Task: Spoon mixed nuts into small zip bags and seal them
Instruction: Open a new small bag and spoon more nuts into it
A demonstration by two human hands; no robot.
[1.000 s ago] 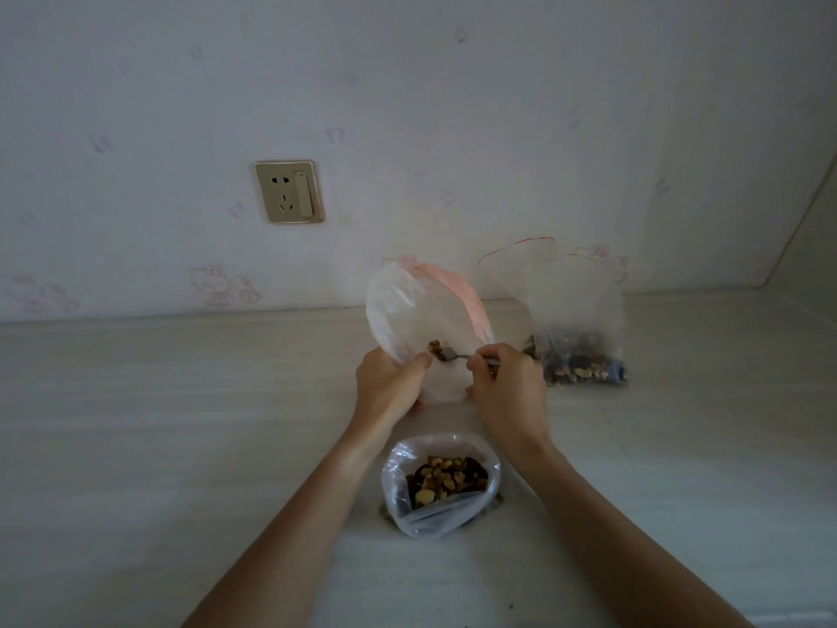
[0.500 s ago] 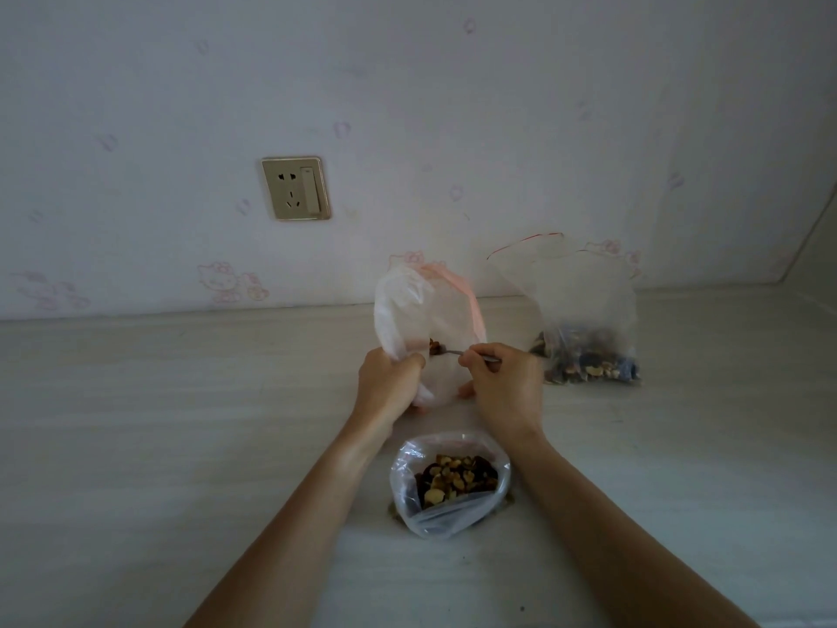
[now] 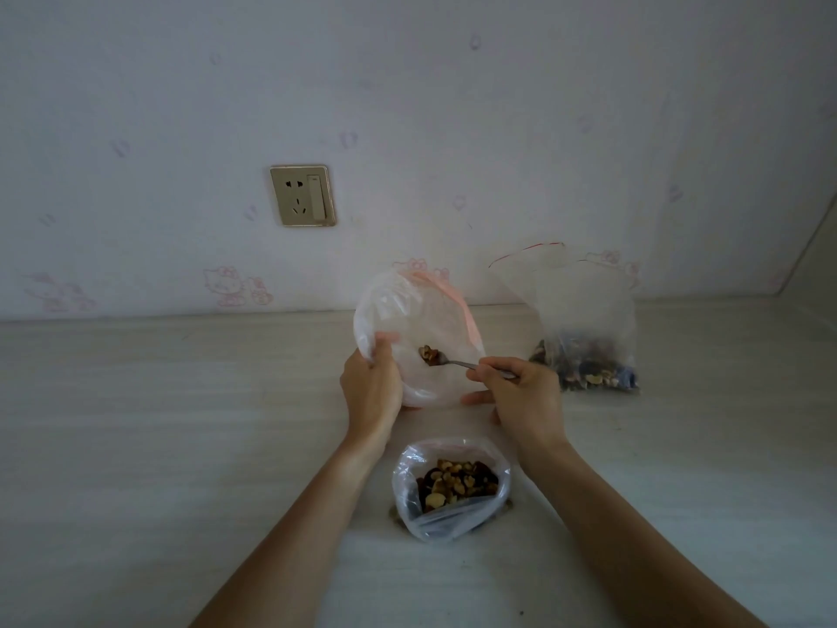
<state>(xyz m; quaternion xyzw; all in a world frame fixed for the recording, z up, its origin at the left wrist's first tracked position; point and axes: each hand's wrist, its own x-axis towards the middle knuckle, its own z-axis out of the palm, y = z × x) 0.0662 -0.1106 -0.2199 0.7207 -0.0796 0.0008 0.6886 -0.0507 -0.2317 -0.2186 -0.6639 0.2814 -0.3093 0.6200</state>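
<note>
L hand (image 3: 372, 392) grips the left edge of a small clear zip bag (image 3: 414, 342) w/ a pink seal strip, fingers curled round the plastic, holding its mouth open toward the camera. The bag is held up just above the desk (image 3: 158, 423), near the wall. R hand (image 3: 521, 398) pinches the handle of a metal spoon (image 3: 457, 362) betw. thumb & fingers; the spoon bowl, loaded w/ a few nuts (image 3: 428, 354), sits inside the open mouth of the held bag. Can't tell if the bag's bottom touches the desk.

Closer to the person, betw. the two forearms, a 2nd clear bag (image 3: 453, 487) stands on the desk w/ its top rolled open, holding mixed nuts: tan pieces plus dark ones. A few crumbs lie at its base.

To the right, well apart from the hands, a 3rd zip bag (image 3: 584, 337) stands upright by the wall, red strip at the top, mouth open, nuts settled in the bottom part.

On the wall, upper left of the bags, a gold-framed socket plate w/ switch (image 3: 302, 195). Wallpaper is pale w/ faint pink cartoon cat prints. Desk is light wood grain. Lighting dim.
</note>
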